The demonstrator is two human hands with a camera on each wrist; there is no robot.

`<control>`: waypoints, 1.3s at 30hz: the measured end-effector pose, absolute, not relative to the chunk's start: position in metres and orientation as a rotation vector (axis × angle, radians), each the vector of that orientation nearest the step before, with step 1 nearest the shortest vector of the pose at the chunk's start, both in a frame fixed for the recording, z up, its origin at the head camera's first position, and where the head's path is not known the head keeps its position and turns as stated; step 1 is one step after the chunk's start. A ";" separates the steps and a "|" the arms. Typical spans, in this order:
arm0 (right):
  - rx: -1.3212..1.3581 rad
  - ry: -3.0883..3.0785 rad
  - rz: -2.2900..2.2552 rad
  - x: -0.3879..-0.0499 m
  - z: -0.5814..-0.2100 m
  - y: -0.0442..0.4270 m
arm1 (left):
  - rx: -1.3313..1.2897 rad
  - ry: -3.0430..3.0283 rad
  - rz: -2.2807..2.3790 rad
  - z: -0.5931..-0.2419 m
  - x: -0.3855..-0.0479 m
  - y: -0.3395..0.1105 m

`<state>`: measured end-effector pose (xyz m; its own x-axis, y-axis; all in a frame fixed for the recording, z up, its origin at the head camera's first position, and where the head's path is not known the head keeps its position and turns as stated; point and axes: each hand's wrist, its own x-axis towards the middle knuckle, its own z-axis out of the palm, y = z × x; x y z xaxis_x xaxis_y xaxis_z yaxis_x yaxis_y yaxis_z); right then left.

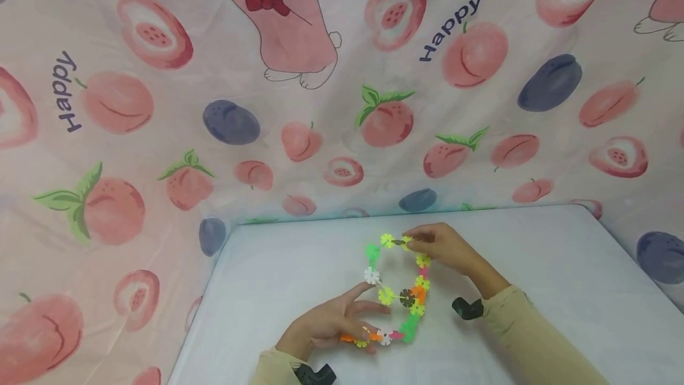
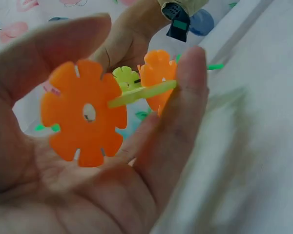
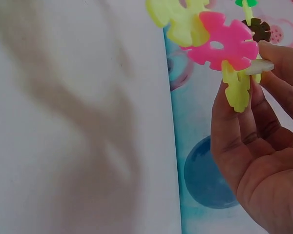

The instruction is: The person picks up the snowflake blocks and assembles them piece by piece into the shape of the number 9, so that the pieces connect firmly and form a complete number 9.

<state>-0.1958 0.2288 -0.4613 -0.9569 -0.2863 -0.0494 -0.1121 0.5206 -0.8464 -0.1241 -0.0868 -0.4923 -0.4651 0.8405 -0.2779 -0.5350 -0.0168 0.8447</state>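
Joined plastic snowflake discs (image 1: pixel 408 330) in yellow, green, orange, pink, white and dark brown make a figure with a closed loop above and an open curve below. My left hand (image 1: pixel 333 319) holds the lower left end, around orange and yellow discs; its upper fingers spread toward the loop. In the left wrist view an orange disc (image 2: pixel 83 114) stands before the palm, and a fingertip touches a yellow disc (image 2: pixel 141 93). My right hand (image 1: pixel 446 248) pinches the loop's top right by yellow discs. A pink disc (image 3: pixel 229 43) is beside its fingertips in the right wrist view.
The figure is held over a white table (image 1: pixel 288 266). Behind the table hangs a pale pink cloth (image 1: pixel 331 111) printed with fruit and a cartoon animal. Dark devices (image 1: pixel 468 308) are strapped at both wrists, over beige sleeves.
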 end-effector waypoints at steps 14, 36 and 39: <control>-0.344 2.540 -1.338 -0.210 -0.473 0.226 | 0.376 1.452 1.731 -0.498 -0.123 -0.088; -0.264 2.657 -1.190 -0.224 -0.495 0.209 | 0.317 2.341 1.263 -0.503 -0.108 -0.068; -0.239 2.665 -1.159 -0.225 -0.499 0.208 | 0.311 2.367 1.229 -0.504 -0.109 -0.067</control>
<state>-0.2252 0.2083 -0.4994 -0.9613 -0.2371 -0.1403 -0.0589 0.6745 -0.7359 -0.1090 -0.0666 -0.5037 -0.8719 0.3959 -0.2881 -0.0079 0.5769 0.8168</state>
